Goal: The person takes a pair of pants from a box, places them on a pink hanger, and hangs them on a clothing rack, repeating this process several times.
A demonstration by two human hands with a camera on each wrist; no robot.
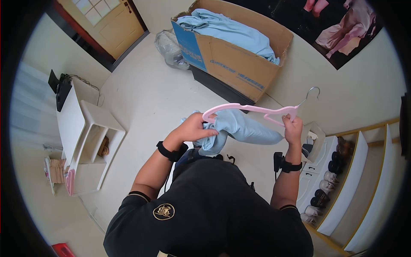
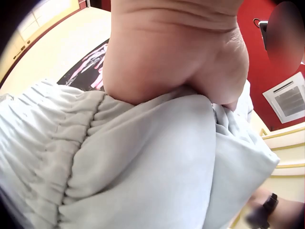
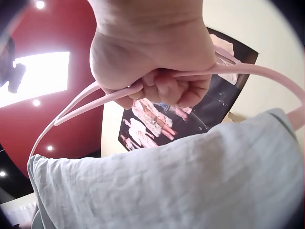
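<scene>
My left hand grips a bunched light blue garment, thumb lying over the cloth. A gathered, elastic-looking seam of the garment shows in the left wrist view. A pink hanger with a metal hook spans both hands. Its far arm curves down to the garment right at my left hand. My right hand holds the hanger close below the hook, and in the right wrist view its fingers curl round the pink bar. The cloth hangs across the hanger's lower part in that view.
Ahead stands a cardboard box filled with light blue cloth, a clear plastic bag beside it. A white shelf unit is on the left. Shoes line a rack at the right, near a pale bin.
</scene>
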